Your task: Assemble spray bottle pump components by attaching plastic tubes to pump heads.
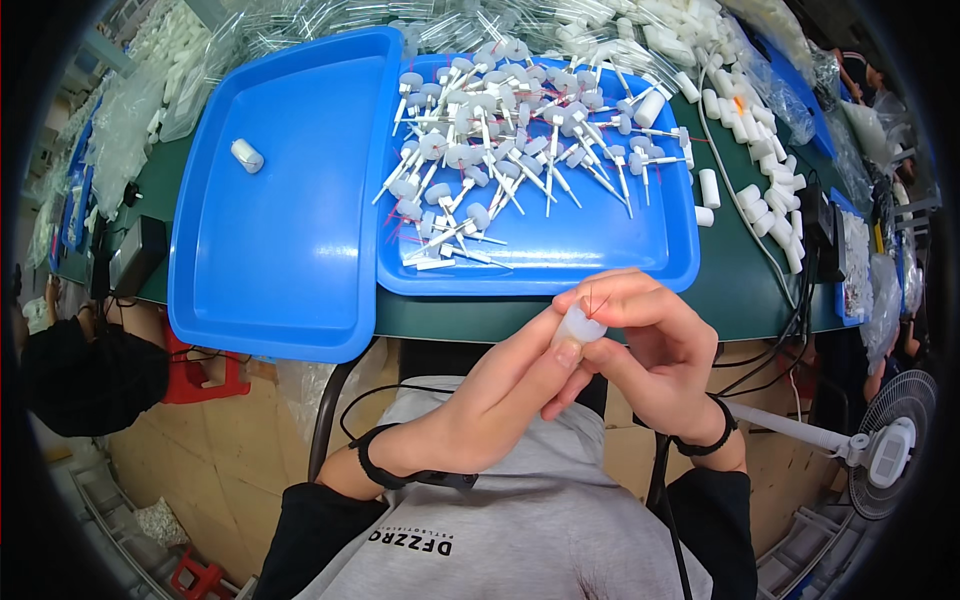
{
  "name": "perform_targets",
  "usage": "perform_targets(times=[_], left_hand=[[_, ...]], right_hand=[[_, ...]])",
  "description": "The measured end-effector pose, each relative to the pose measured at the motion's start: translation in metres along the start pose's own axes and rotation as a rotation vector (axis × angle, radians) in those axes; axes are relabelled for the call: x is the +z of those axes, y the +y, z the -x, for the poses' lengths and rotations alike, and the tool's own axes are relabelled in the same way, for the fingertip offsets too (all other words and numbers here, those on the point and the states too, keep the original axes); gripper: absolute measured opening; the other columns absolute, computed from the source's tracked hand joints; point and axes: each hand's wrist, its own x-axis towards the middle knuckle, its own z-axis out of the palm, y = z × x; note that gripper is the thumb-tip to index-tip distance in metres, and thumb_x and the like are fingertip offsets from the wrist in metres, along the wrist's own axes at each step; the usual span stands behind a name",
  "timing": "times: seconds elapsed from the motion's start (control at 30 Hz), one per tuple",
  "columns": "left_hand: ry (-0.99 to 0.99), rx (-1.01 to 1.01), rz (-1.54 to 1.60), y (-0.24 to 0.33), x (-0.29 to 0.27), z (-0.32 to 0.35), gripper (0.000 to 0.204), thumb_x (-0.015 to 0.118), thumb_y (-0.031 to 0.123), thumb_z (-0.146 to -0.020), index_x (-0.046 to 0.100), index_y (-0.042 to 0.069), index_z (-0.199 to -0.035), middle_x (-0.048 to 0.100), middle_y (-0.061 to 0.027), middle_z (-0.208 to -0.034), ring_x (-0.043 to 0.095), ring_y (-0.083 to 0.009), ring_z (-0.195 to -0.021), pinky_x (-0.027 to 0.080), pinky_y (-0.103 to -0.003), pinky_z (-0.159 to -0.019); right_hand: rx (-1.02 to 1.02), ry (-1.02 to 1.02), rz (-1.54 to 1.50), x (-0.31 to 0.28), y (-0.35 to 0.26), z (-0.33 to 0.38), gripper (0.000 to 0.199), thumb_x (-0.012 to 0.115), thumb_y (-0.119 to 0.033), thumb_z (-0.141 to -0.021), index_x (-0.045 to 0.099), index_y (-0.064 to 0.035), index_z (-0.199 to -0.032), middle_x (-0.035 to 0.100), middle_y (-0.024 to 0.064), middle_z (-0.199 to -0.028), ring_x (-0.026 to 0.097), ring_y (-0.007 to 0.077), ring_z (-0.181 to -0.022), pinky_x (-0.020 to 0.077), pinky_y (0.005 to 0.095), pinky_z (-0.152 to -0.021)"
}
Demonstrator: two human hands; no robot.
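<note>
Just in front of the table edge, both hands meet around a short white translucent plastic cylinder (574,330). My left hand (500,395) is closed on it, thumb across its side. My right hand (660,335) closes thumb and index finger around its end. A thin red wire (590,303) sticks out at that end, by the right fingertips. What is inside the cylinder, and part of its body, is hidden by the fingers. Beyond the hands, a blue tray (600,275) holds a heap of white stemmed parts (485,130) with round grey-white discs, some with red wires.
To the left, a second blue tray (270,290) overlaps the first and holds one white cylinder (246,156). Many white cylinders (770,190) lie at the right on the green table (440,320), beside a pale cable. A fan (890,445) stands at the lower right.
</note>
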Motion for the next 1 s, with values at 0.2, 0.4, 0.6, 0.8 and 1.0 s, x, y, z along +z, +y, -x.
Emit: perform_targets(times=[0.2, 0.4, 0.6, 0.8, 1.0], left_hand=[[0.083, 0.011, -0.035, -0.004, 0.003, -0.001, 0.037, 0.030, 0.027, -0.096, 0.038, -0.001, -0.119, 0.045, -0.0025, -0.079, 0.041, -0.0076, -0.068, 0.036, -0.021, -0.062], [0.064, 0.002, 0.147, -0.007, -0.006, -0.003, 0.035, 0.026, 0.028, -0.098, 0.041, 0.001, -0.115, 0.040, 0.0000, -0.073, 0.035, -0.0065, -0.062, 0.031, -0.020, -0.056], [0.136, -0.014, 0.048, 0.000, 0.002, -0.001, 0.037, 0.024, 0.027, -0.098, 0.041, 0.001, -0.117, 0.040, -0.0006, -0.071, 0.032, -0.0056, -0.059, 0.029, -0.020, -0.053], [0.203, -0.006, 0.040, -0.020, 0.000, 0.006, 0.036, 0.027, 0.034, -0.094, 0.044, 0.003, -0.101, 0.043, -0.0011, -0.064, 0.038, -0.0072, -0.055, 0.032, -0.020, -0.050], [0.130, -0.128, 0.100, -0.050, -0.012, 0.025, 0.036, 0.027, 0.031, -0.096, 0.044, 0.001, -0.106, 0.045, -0.0028, -0.072, 0.044, -0.0105, -0.067, 0.038, -0.023, -0.063]], right_hand=[[-0.025, -0.063, 0.156, 0.000, 0.000, -0.001, 0.036, 0.072, 0.003, -0.070, 0.059, 0.0015, -0.103, 0.059, 0.0184, -0.111, 0.059, 0.0247, -0.099, 0.0469, 0.0318, -0.081], [-0.033, -0.084, 0.273, 0.005, 0.000, 0.001, 0.049, 0.082, -0.008, -0.058, 0.060, -0.0003, -0.101, 0.059, 0.0176, -0.113, 0.057, 0.0300, -0.103, 0.0443, 0.0357, -0.086], [-0.048, -0.078, 0.250, 0.008, 0.002, 0.001, 0.048, 0.082, -0.009, -0.060, 0.060, -0.0014, -0.101, 0.058, 0.0173, -0.115, 0.057, 0.0298, -0.104, 0.0448, 0.0357, -0.086], [-0.003, -0.109, 0.275, 0.010, 0.006, 0.015, 0.045, 0.080, -0.010, -0.062, 0.061, 0.0003, -0.101, 0.056, 0.0164, -0.118, 0.057, 0.0287, -0.103, 0.0461, 0.0345, -0.085], [0.439, -0.058, 0.234, 0.024, -0.007, 0.042, 0.055, 0.077, -0.015, -0.069, 0.051, -0.0001, -0.115, 0.057, 0.0139, -0.111, 0.059, 0.0224, -0.095, 0.0486, 0.0314, -0.079]])
